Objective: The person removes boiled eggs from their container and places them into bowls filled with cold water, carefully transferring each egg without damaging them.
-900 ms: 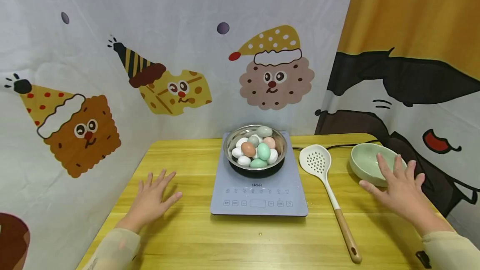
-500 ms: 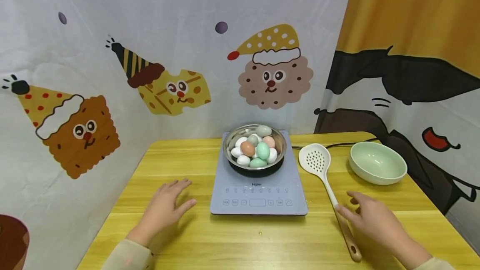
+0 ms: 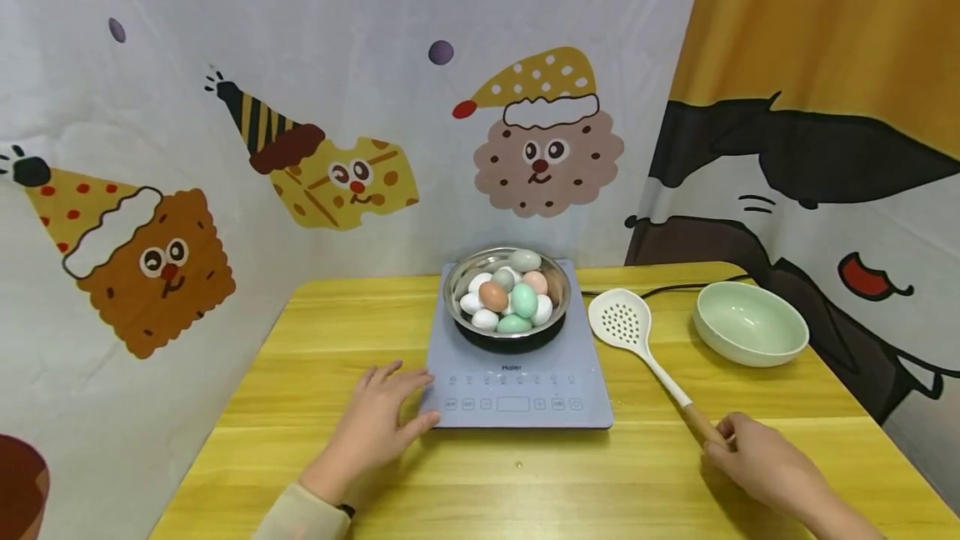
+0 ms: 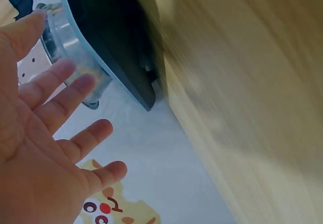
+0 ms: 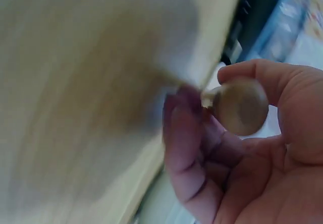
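My right hand (image 3: 765,461) grips the wooden handle of a white slotted spoon (image 3: 621,319), whose perforated head points toward the back of the table. In the right wrist view, the round handle end (image 5: 242,107) sits between thumb and curled fingers. My left hand (image 3: 378,423) has its fingers spread, with thumb and fingertips right at the front left corner of a pale blue induction cooker (image 3: 555,365). The left wrist view shows that hand (image 4: 40,133) with nothing in it. On the cooker stands a steel bowl (image 3: 452,298) heaped with white, green, brown and pink eggs (image 3: 494,297).
A pale green bowl (image 3: 750,352) stands at the table's right side. A black cable (image 3: 675,287) runs behind the slotted spoon. The wooden table (image 3: 300,357) meets a cartoon-printed curtain (image 3: 375,48) at the back and left.
My right hand has come down from over the green bowl and taken hold of the slotted spoon's handle, whose end has shifted. My left hand has moved right, to the cooker's corner.
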The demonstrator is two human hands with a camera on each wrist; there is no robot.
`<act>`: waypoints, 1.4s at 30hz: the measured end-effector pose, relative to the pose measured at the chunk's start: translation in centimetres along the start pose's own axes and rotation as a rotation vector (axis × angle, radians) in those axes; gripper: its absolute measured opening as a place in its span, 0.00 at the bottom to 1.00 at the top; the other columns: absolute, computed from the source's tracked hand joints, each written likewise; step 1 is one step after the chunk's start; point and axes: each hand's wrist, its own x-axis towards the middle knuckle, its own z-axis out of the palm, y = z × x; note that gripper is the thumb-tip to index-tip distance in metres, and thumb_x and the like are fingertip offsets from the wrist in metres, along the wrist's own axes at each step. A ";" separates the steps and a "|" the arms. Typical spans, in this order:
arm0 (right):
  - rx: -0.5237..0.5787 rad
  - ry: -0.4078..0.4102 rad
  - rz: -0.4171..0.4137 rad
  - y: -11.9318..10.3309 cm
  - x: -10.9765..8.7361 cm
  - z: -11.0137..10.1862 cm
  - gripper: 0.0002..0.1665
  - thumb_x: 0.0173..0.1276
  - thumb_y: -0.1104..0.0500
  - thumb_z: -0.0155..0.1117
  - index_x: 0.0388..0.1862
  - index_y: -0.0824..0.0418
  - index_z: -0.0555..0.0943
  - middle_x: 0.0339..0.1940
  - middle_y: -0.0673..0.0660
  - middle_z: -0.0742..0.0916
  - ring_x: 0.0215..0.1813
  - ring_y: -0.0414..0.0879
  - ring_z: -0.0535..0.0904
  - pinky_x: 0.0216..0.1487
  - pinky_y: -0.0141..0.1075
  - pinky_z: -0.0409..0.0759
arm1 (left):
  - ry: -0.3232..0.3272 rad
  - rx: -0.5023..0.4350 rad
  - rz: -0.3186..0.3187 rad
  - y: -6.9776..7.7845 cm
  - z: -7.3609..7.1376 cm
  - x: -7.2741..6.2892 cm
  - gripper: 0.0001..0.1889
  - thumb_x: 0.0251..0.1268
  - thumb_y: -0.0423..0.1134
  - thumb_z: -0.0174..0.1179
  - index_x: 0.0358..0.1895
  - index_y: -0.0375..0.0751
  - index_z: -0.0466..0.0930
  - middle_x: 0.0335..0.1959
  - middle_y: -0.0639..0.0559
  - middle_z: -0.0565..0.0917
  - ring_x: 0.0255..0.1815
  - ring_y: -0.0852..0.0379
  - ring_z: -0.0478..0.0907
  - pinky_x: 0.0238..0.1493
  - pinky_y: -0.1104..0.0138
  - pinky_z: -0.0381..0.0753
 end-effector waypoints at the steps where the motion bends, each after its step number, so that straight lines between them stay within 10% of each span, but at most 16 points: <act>1: 0.064 -0.011 0.000 0.5 -0.1 -0.5 0.24 0.75 0.51 0.63 0.55 0.71 0.77 0.29 0.52 0.82 0.28 0.46 0.75 0.27 0.36 0.73 | -0.009 -0.004 -0.005 0.1 0.1 0.0 0.28 0.67 0.55 0.73 0.65 0.45 0.85 0.68 0.48 0.86 0.76 0.31 0.74 0.79 0.28 0.62; 6: 0.454 -0.093 0.024 2.6 -0.4 -3.4 0.44 0.86 0.42 0.55 0.77 0.79 0.60 0.41 0.51 0.88 0.37 0.45 0.83 0.35 0.38 0.86 | -0.009 -0.017 -0.013 0.0 0.9 -0.2 0.26 0.66 0.53 0.75 0.63 0.46 0.87 0.68 0.49 0.86 0.76 0.31 0.74 0.79 0.26 0.59; 9: 0.672 -0.029 -0.043 3.2 -0.5 -4.1 0.38 0.89 0.44 0.51 0.80 0.71 0.60 0.47 0.46 0.89 0.44 0.43 0.86 0.42 0.39 0.90 | -0.007 -0.019 -0.009 -0.1 1.1 -0.4 0.25 0.66 0.53 0.75 0.63 0.47 0.87 0.68 0.50 0.87 0.75 0.31 0.75 0.77 0.24 0.60; 15: 1.097 0.214 -0.314 1.9 1.8 -2.8 0.14 0.88 0.55 0.53 0.61 0.44 0.84 0.42 0.44 0.90 0.42 0.39 0.88 0.41 0.33 0.91 | -0.028 -0.030 -0.041 -0.1 1.1 -0.5 0.24 0.66 0.53 0.75 0.62 0.49 0.88 0.70 0.52 0.85 0.76 0.31 0.75 0.78 0.23 0.57; 22: 1.187 0.306 -0.279 -1.2 3.7 -4.3 0.14 0.86 0.47 0.57 0.46 0.43 0.90 0.38 0.46 0.95 0.38 0.41 0.93 0.40 0.33 0.93 | -0.059 -0.031 -0.050 0.4 1.1 -0.7 0.24 0.68 0.53 0.74 0.63 0.48 0.87 0.71 0.51 0.84 0.77 0.31 0.73 0.78 0.23 0.56; 29: 1.034 0.553 -0.381 -6.9 1.6 -7.8 0.24 0.80 0.51 0.67 0.67 0.63 0.84 0.41 0.46 0.96 0.38 0.40 0.94 0.46 0.26 0.90 | -0.035 -0.011 -0.047 0.4 0.9 -0.7 0.24 0.67 0.53 0.74 0.63 0.50 0.88 0.71 0.51 0.85 0.77 0.31 0.74 0.78 0.23 0.57; 38: 0.647 0.642 -1.002 -13.0 -0.7 -8.6 0.21 0.72 0.81 0.59 0.62 0.78 0.83 0.49 0.46 0.95 0.42 0.37 0.93 0.48 0.26 0.90 | -0.027 -0.002 -0.037 0.2 0.7 -0.7 0.24 0.67 0.54 0.74 0.62 0.50 0.88 0.70 0.51 0.85 0.75 0.30 0.75 0.78 0.22 0.57; 42: 0.464 0.658 -1.105 -13.5 0.0 -8.0 0.25 0.63 0.85 0.64 0.59 0.76 0.85 0.51 0.46 0.94 0.43 0.31 0.92 0.46 0.23 0.89 | -0.037 -0.015 -0.049 0.3 0.7 -0.8 0.23 0.67 0.54 0.73 0.62 0.51 0.88 0.70 0.52 0.85 0.75 0.30 0.76 0.79 0.23 0.56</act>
